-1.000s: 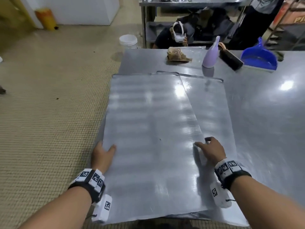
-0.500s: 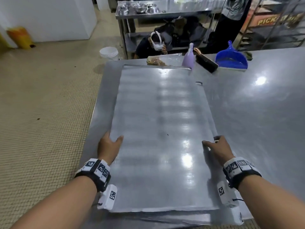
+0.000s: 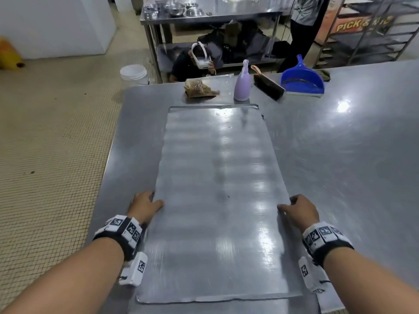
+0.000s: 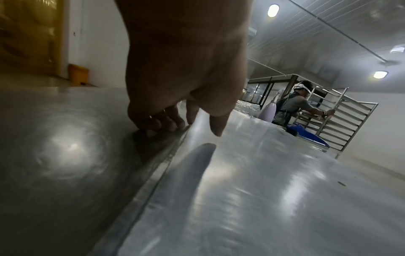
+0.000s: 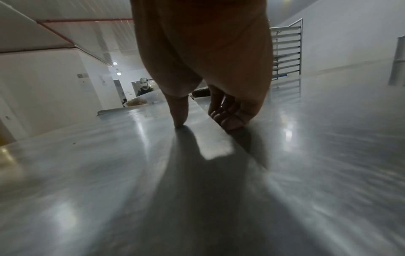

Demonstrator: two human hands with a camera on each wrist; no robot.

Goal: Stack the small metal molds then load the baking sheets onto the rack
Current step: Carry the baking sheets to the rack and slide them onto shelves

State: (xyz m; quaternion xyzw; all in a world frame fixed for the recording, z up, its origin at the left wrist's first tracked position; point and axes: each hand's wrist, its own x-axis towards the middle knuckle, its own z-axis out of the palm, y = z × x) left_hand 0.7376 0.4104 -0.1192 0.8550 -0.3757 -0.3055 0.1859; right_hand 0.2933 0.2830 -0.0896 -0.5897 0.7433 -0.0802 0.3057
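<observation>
A stack of flat metal baking sheets [image 3: 217,200] lies lengthwise on the steel table [image 3: 351,155]. My left hand [image 3: 145,205] holds the stack's left long edge, fingers curled against the rim [image 4: 166,124] and thumb over the top. On the opposite long edge my right hand [image 3: 299,209] grips with its thumb pressed on the sheet [image 5: 131,155] and fingers curled at the rim [image 5: 228,119]. A corner of a lower sheet [image 3: 328,302] pokes out near me on the right. The tray rack [image 3: 367,37] stands beyond the table's far right. No small molds are in view.
Past the sheets' far end stand a bag of crumbs [image 3: 199,88], a purple spray bottle [image 3: 242,83], a brush [image 3: 268,87] and a blue dustpan [image 3: 302,80]. A person [image 3: 195,62] crouches behind the table, another stands by the rack. The table's left edge is close to my left hand.
The top sheet, skewed to the left over the lower one a second ago, has swung round and now lies squarely on it. Both hands have kept their hold on its edges.
</observation>
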